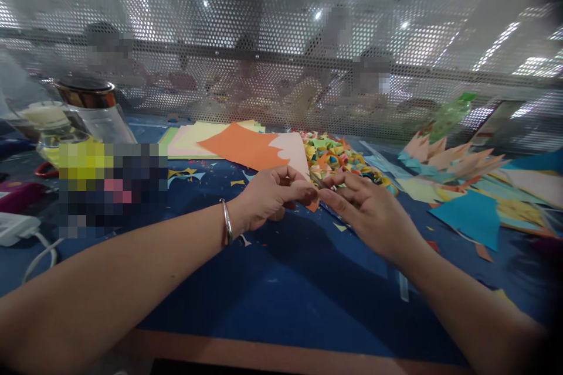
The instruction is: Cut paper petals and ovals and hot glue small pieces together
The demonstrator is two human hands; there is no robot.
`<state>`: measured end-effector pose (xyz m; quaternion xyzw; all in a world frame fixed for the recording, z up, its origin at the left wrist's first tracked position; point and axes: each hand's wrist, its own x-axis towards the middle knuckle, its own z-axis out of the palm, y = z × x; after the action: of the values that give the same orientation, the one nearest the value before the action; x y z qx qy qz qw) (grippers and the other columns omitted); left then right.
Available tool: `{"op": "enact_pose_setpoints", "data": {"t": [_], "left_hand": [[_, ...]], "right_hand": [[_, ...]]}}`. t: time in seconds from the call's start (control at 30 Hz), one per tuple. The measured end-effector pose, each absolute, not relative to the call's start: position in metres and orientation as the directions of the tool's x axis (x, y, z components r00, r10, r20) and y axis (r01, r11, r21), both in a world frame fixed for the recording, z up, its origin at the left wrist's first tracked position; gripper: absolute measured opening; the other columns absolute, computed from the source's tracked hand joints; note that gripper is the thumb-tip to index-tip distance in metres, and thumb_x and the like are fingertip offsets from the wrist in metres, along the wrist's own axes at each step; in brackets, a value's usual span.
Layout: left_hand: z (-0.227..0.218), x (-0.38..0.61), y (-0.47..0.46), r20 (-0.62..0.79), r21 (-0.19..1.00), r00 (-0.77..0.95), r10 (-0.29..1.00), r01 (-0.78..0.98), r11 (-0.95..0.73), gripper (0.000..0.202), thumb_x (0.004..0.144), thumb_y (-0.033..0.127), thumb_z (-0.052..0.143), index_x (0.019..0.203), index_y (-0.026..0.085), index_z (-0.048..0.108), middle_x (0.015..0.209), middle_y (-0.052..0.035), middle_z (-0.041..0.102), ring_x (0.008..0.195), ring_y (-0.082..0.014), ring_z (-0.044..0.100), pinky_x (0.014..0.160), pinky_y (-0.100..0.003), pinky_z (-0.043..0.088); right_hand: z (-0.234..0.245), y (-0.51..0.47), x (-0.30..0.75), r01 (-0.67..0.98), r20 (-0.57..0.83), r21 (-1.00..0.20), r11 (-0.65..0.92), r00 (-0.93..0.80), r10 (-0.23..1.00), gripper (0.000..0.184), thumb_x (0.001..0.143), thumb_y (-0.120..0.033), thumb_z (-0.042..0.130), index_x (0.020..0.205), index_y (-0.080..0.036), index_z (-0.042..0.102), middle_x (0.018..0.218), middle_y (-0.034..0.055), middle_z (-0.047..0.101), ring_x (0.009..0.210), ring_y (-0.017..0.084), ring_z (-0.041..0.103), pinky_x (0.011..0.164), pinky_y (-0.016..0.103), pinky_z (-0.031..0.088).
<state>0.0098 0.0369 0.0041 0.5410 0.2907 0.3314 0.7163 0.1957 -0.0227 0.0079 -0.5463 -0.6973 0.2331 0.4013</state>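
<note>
My left hand (281, 193), with a silver bracelet at the wrist, is closed in a pinch. A bit of orange paper (313, 206) shows below its fingertips. Close against it, my right hand (363, 205) has its thumb and fingers drawn together, the thumb tip almost meeting the left fingers. A thin dark sliver shows by the right fingers, too small to name. Just beyond the hands lie an orange paper sheet (246, 146) and a pale pink sheet (295, 152) with a scalloped edge. Behind the right hand is a heap of small folded coloured paper pieces (329, 155).
Stacked coloured paper (189, 139) lies at the back. Pointed folded paper pieces (440, 155) and a blue sheet (472, 217) are on the right. Bottles (94, 114) and a white plug (17, 228) stand left. Scraps dot the blue table (264, 299). A perforated panel (272, 82) closes the back.
</note>
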Motion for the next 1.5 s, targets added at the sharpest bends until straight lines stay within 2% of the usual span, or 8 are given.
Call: {"op": "enact_pose_setpoints", "data": {"t": [0.07, 0.13, 0.33, 0.57, 0.8, 1.13, 1.5], "left_hand": [[0.0036, 0.0085, 0.0387, -0.045, 0.959, 0.628, 0.777, -0.191, 0.210, 0.028, 0.074, 0.029, 0.080, 0.076, 0.018, 0.055, 0.069, 0.0005, 0.067, 0.042, -0.0018, 0.041, 0.038, -0.017, 0.020], [0.0033, 0.0076, 0.0400, -0.043, 0.951, 0.645, 0.763, -0.208, 0.229, 0.028, 0.073, 0.028, 0.081, 0.076, 0.018, 0.055, 0.069, 0.0012, 0.066, 0.042, -0.0020, 0.041, 0.038, -0.017, 0.018], [0.0033, 0.0070, 0.0406, -0.025, 0.948, 0.666, 0.745, -0.220, 0.228, 0.028, 0.072, 0.027, 0.082, 0.079, 0.018, 0.056, 0.066, 0.0024, 0.064, 0.043, -0.0031, 0.043, 0.038, -0.018, 0.017], [0.0029, 0.0081, 0.0411, 0.018, 0.955, 0.655, 0.755, -0.236, 0.182, 0.023, 0.075, 0.020, 0.079, 0.078, 0.017, 0.056, 0.064, 0.0028, 0.065, 0.051, -0.0037, 0.052, 0.045, -0.017, 0.029], [0.0042, 0.0070, 0.0396, -0.032, 0.953, 0.668, 0.743, -0.203, 0.224, 0.028, 0.073, 0.025, 0.080, 0.079, 0.018, 0.054, 0.067, 0.0015, 0.066, 0.049, -0.0048, 0.051, 0.040, -0.018, 0.017], [0.0073, 0.0067, 0.0380, -0.075, 0.952, 0.670, 0.738, -0.172, 0.253, 0.023, 0.075, 0.024, 0.077, 0.078, 0.018, 0.056, 0.066, -0.0004, 0.067, 0.054, -0.0071, 0.057, 0.041, -0.017, 0.018], [0.0073, 0.0062, 0.0382, -0.072, 0.944, 0.678, 0.732, -0.190, 0.269, 0.034, 0.067, 0.029, 0.085, 0.076, 0.017, 0.055, 0.065, -0.0002, 0.065, 0.053, -0.0068, 0.056, 0.040, -0.017, 0.017]], "right_hand": [[0.0085, -0.0247, 0.1949, 0.602, 0.338, -0.730, 0.324, -0.095, 0.936, 0.036, 0.090, -0.058, 0.059, 0.096, -0.022, 0.059, 0.071, 0.0014, 0.066, 0.061, 0.015, 0.059, 0.055, 0.027, 0.042], [0.0089, -0.0266, 0.1942, 0.618, 0.343, -0.713, 0.331, -0.105, 0.934, 0.034, 0.091, -0.056, 0.059, 0.095, -0.022, 0.059, 0.072, 0.0018, 0.067, 0.063, 0.016, 0.061, 0.057, 0.028, 0.043], [0.0105, -0.0303, 0.1938, 0.653, 0.351, -0.676, 0.342, -0.123, 0.928, 0.033, 0.092, -0.055, 0.057, 0.091, -0.022, 0.059, 0.063, -0.0021, 0.059, 0.054, 0.013, 0.050, 0.050, 0.026, 0.037], [0.0107, -0.0317, 0.1940, 0.655, 0.348, -0.670, 0.349, -0.137, 0.927, 0.032, 0.092, -0.055, 0.058, 0.090, -0.022, 0.060, 0.067, -0.0019, 0.059, 0.055, 0.012, 0.051, 0.051, 0.025, 0.037], [0.0084, -0.0316, 0.1965, 0.662, 0.328, -0.672, 0.332, -0.136, 0.935, 0.032, 0.093, -0.055, 0.057, 0.093, -0.023, 0.060, 0.070, -0.0014, 0.060, 0.058, 0.013, 0.052, 0.053, 0.025, 0.039], [0.0109, -0.0319, 0.1942, 0.679, 0.327, -0.657, 0.328, -0.135, 0.935, 0.031, 0.093, -0.054, 0.056, 0.091, -0.023, 0.059, 0.064, -0.0031, 0.057, 0.053, 0.012, 0.048, 0.049, 0.025, 0.037], [0.0091, -0.0309, 0.1942, 0.672, 0.367, -0.640, 0.372, -0.158, 0.917, 0.031, 0.094, -0.053, 0.056, 0.092, -0.023, 0.061, 0.066, -0.0016, 0.063, 0.057, 0.014, 0.056, 0.053, 0.025, 0.042]]}}
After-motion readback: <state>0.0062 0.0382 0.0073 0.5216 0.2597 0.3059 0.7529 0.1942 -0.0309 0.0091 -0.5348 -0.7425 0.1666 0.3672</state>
